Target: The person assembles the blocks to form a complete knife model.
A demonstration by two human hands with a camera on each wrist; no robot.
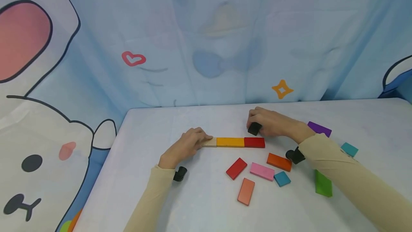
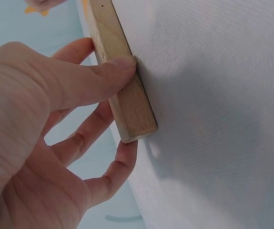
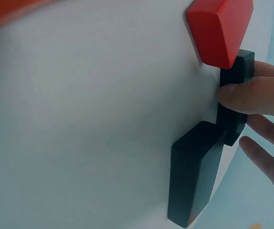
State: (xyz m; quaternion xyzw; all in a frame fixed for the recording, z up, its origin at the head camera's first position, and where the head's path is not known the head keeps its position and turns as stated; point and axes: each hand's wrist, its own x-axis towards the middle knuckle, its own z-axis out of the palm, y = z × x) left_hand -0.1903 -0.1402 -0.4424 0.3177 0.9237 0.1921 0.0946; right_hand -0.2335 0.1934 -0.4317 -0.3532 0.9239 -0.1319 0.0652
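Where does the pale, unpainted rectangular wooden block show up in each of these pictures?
Head: just below the middle, the pale, unpainted rectangular wooden block adjoins the yellow rectangular block, partly hidden by the left hand.
Left wrist: the wooden block slants from the top edge to just past the middle, in that hand's grip.
Right wrist: not in it.
Shared landmark: the white cloth-covered table, in all three.

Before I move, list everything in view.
table: 1, white, below
curtain: 1, printed blue, behind
row blocks: 3, tan, yellow, red, mid-table
dark blocks: 2, black, by the row's red end
loose blocks: 8, red, pink, orange, salmon, two blue, green, purple, in front or right of row
wrist cameras: 2, black, one per wrist
sleeves: 2, beige, on arms
left hand: 1, bare, on row's tan end
right hand: 1, bare, on a dark block
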